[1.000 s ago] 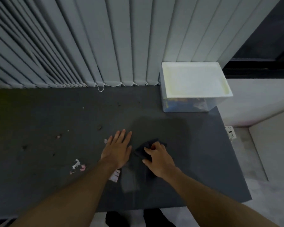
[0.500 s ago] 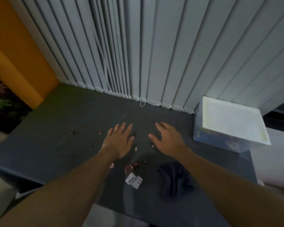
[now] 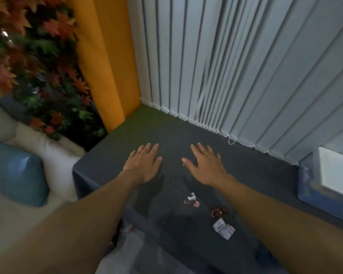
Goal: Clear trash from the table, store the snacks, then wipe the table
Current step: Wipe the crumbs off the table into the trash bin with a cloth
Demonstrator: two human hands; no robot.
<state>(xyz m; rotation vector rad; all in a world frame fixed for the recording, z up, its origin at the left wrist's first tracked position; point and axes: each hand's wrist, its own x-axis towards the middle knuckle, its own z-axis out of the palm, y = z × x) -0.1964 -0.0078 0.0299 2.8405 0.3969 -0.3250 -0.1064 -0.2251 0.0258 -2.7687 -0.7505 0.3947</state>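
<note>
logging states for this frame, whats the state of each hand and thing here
table: littered, not cleared
left hand: open, holds nothing
right hand: open, holds nothing
white wrapper: crumpled, loose on table
pink scraps: loose on table
storage box: lid on
blinds: closed

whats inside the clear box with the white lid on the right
Through the clear wall of the box only blurred blue and yellowish shapes show; what they are cannot be told. The white lid covers the top, and the frame cuts the box off.
</note>
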